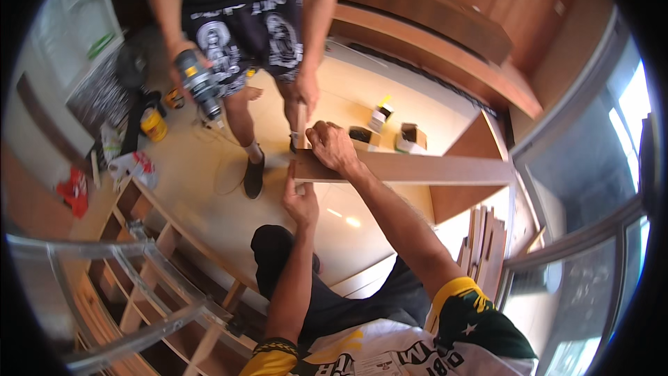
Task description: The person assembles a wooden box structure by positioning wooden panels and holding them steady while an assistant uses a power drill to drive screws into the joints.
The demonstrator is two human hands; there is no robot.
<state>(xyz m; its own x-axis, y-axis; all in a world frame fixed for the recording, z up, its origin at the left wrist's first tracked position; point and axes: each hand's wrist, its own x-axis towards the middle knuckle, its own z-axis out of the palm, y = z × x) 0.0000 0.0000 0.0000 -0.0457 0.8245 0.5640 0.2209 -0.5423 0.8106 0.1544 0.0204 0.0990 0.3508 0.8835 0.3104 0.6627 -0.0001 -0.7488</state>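
A long brown wooden board (417,168) runs from the middle of the view to the right. My right hand (332,147) is closed over its top near the left end. From below, my left hand (301,202) grips that same end, its fingers upright along the end edge. A narrow wood strip (302,124) meets the board there, held by a co-worker's hand (304,94). The co-worker's other hand grasps a grey power drill (200,83), its tip pointing down, apart from the board. The far end of the board lies at a wooden cabinet panel (456,202).
Compartmented wooden frames (167,244) and a metal ladder (160,264) stand at lower left. Small open boxes (412,138) sit on the floor beyond the board. A yellow bucket (153,125) is at far left. Wood offcuts (483,244) lean at right, near glass panels (577,146).
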